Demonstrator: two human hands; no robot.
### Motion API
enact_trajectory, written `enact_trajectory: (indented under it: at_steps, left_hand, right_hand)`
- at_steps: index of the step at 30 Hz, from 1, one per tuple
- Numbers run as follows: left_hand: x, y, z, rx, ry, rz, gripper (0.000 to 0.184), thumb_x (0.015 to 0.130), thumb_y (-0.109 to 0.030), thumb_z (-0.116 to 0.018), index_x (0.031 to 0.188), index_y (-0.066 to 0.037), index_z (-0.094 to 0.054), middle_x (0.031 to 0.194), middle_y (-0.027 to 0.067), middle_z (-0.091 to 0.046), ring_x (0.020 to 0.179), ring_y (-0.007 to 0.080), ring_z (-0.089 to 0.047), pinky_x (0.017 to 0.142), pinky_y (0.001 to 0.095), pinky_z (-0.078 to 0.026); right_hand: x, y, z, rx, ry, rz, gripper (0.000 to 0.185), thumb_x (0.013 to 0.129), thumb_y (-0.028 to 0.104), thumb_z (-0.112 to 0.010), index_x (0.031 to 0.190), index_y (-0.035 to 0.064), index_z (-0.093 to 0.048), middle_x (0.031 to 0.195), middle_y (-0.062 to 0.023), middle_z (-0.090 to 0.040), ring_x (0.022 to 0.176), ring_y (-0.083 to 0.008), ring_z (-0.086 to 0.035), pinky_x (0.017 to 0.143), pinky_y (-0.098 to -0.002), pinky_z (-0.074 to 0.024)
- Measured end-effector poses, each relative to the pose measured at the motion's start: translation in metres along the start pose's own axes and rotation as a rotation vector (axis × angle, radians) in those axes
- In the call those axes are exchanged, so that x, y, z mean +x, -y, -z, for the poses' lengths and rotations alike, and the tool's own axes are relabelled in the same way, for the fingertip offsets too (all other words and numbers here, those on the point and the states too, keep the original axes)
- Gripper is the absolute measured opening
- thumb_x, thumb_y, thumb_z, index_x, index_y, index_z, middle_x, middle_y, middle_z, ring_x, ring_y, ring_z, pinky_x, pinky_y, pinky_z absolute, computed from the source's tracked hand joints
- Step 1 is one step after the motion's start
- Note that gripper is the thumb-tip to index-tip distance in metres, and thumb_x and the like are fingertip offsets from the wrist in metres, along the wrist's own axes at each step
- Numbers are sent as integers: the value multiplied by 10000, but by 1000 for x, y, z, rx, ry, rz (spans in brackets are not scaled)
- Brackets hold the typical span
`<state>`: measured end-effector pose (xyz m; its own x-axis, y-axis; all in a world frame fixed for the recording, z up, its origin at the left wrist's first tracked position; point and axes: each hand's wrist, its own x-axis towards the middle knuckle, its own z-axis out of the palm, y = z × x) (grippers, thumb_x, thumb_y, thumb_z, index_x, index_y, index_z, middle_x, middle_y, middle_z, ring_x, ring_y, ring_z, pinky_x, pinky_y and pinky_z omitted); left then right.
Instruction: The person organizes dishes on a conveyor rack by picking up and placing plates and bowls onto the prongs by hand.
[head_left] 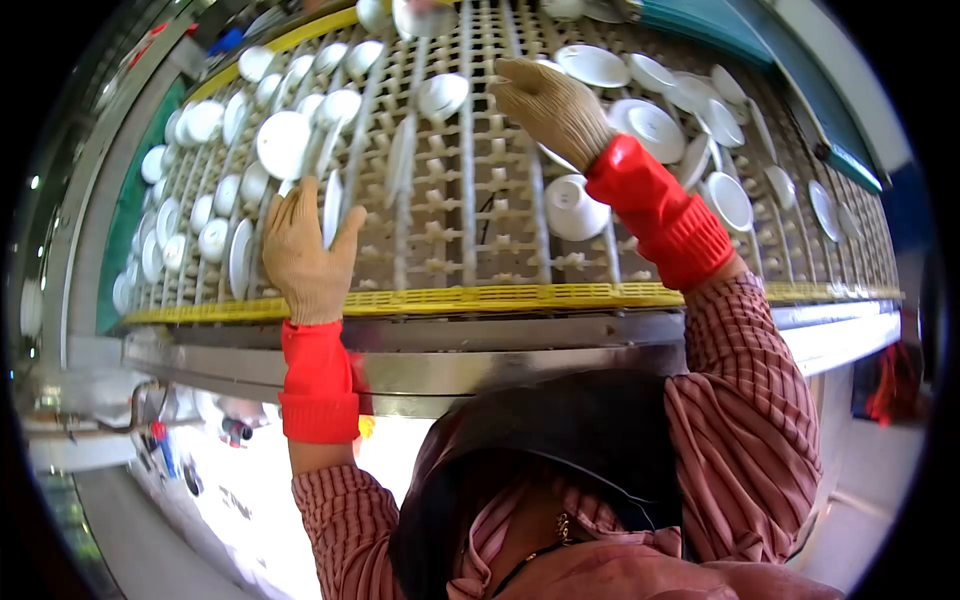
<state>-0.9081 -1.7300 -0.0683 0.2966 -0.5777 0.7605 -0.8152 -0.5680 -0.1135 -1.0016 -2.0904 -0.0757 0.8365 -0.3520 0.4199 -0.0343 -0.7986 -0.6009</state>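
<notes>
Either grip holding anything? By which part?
Can't tell for either. Left grip: an edge-on plate shows between thumb and fingers, contact unclear. Right grip: palm hidden, no held thing visible.

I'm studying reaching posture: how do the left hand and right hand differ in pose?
The left hand points its fingers away from the body; the right hand points its fingers toward the picture's left. The left hand's thumb stands apart, while the right hand's fingers look close together. The right hand reaches farther over the belt than the left. Both wear tan gloves and red cuffs.
</notes>
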Motion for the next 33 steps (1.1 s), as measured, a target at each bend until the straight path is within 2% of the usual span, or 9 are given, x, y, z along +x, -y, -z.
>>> enact_trajectory:
  at_steps: [6,7,11,15,21,25,28,30,33]
  left_hand:
    - [22,-94,-29,-271,271,-250,1015,1075,-888,-342,1233,50,-695,946,137,-670,930,288,-648,861,447,-522]
    - [33,-115,-22,-329,378,-288,780,1005,-639,-735,1296,83,-693,1080,199,-684,1065,367,-663,1005,494,-529]
    - [67,-188,-49,-394,380,-397,635,794,-320,-919,1273,43,-713,1099,173,-672,1145,365,-623,1099,471,-485]
    - [86,-233,-111,-326,378,-352,475,825,-412,-922,1103,-64,-759,1076,153,-754,1120,326,-647,1100,461,-453]
    - [124,-277,-178,46,847,-174,663,972,-659,-750,1363,-125,-742,1396,173,-759,1401,344,-644,1187,450,-428]
    - [128,-281,-219,174,837,-132,581,1065,-520,-680,1437,-74,-689,1458,204,-726,1427,370,-622,1228,452,-407]
    - [94,-263,-323,149,539,115,385,1068,-267,-640,1343,-12,-729,1246,188,-800,1240,337,-727,1053,467,-543]
    - [122,-260,-234,191,661,-167,330,1032,-218,-658,1266,-14,-771,1050,158,-825,1048,347,-787,873,490,-607]
    - [123,-225,-179,-192,673,14,210,1041,-251,-690,1124,-163,-861,963,115,-823,856,287,-801,742,453,-619]
  right_hand:
    - [-97,-106,129,-504,-329,-83,746,985,445,-853,1525,-5,-603,1366,-274,-753,1201,-407,-768,1043,-463,-623]
    - [-112,-122,142,-571,-328,-174,798,976,472,-861,1546,-12,-582,1396,-290,-741,1239,-415,-760,1066,-463,-618]
    - [-147,-174,162,-459,-32,-553,907,939,571,-873,1570,-6,-570,1432,-305,-723,1327,-442,-724,1112,-504,-598]
    - [-145,-157,169,-455,-102,-680,903,957,540,-842,1600,-26,-560,1489,-330,-687,1349,-446,-710,1128,-481,-582]
    - [-105,-248,161,-446,-10,-655,763,938,505,-841,1430,-52,-666,1320,-359,-747,1268,-474,-736,1078,-520,-596]
    - [-87,-227,164,-452,153,-590,637,934,436,-732,1340,-55,-725,1258,-370,-762,1226,-520,-743,1072,-543,-597]
    - [-89,-249,149,-517,134,-537,498,956,360,-661,1291,-4,-713,1195,-351,-772,1179,-540,-740,1050,-591,-574]
    - [-101,-264,145,-526,25,-558,466,975,351,-639,1312,37,-708,1192,-346,-768,1161,-547,-734,1033,-610,-568]
    - [-109,-270,144,-471,-133,-569,402,1029,351,-590,1308,95,-724,1240,-322,-764,1194,-525,-728,1052,-570,-571]
